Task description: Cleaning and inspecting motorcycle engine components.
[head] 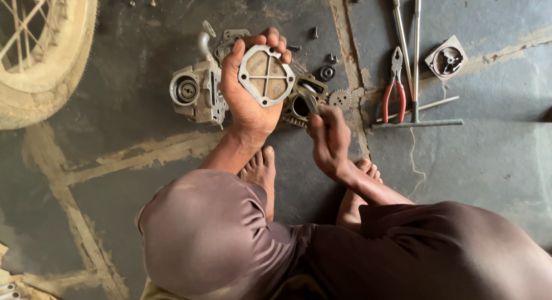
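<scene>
Left hand [247,98] grips a round engine cover [265,75] — right hand [329,140] pinches a small tool [311,104]; pliers [394,87] lie nearby.

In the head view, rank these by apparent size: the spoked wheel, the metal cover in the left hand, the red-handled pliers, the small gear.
1. Spoked wheel, though cut off by the frame.
2. Metal cover and red-handled pliers: too alike, and the cover is held nearer the camera.
3. Small gear.

Soft, dim daylight falls evenly from above, shadows faint beneath the knees; the concrete floor [489,156] at right looks paler, focus sharp centrally, slight softness and stretching toward the edges
</scene>
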